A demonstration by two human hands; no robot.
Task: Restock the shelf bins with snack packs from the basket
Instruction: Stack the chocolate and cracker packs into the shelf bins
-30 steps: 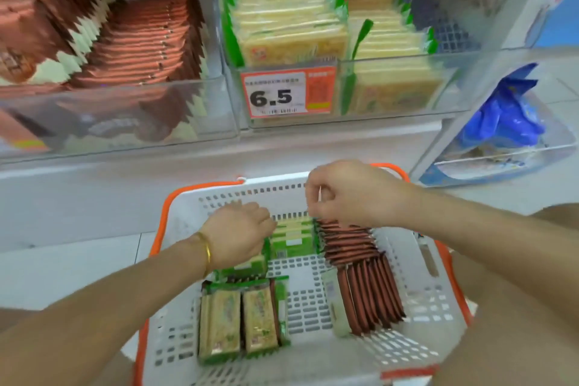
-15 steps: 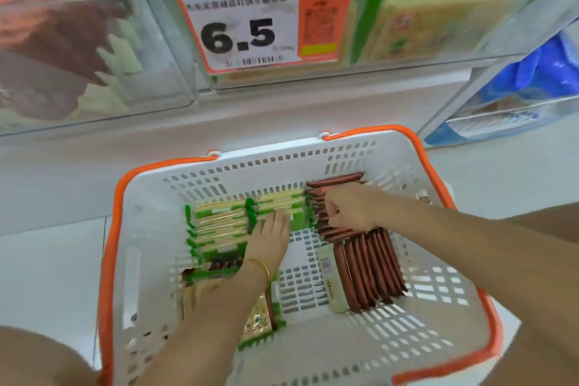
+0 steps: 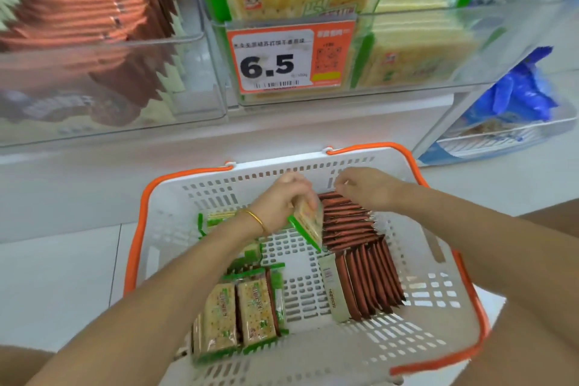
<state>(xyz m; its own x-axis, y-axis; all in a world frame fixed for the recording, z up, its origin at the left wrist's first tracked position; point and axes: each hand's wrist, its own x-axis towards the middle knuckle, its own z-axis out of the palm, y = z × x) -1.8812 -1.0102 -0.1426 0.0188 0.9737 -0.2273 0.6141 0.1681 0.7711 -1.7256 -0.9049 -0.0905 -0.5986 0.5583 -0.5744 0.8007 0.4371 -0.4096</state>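
The green-edged cracker pack (image 3: 308, 221) is up off the basket floor, tilted, gripped at its top end by the left hand (image 3: 282, 200), fingers wrapped round it. There's a gold bangle (image 3: 255, 218) on that wrist. It hangs just beside the far row of brown snack packs (image 3: 347, 222), which stand on edge along the right half of the white basket (image 3: 282, 172) with the orange rim.

The right hand (image 3: 368, 188) is over the far end of that brown row, fingers curled down. Honestly can't tell if it's actually got hold of one or is just touching the tops.

A second brown row (image 3: 372, 279) runs closer to the person, with one pale pack (image 3: 333, 285) leaning against its left side. In the near-left part of the basket lie more cracker packs (image 3: 238, 313), face up.

Above on the shelf, the clear cracker bin (image 3: 423, 12) carries an orange 6.5 price tag (image 3: 288, 59); the bin to its left (image 3: 94, 43) holds brown packs. Blue packs (image 3: 520, 94) sit lower right.
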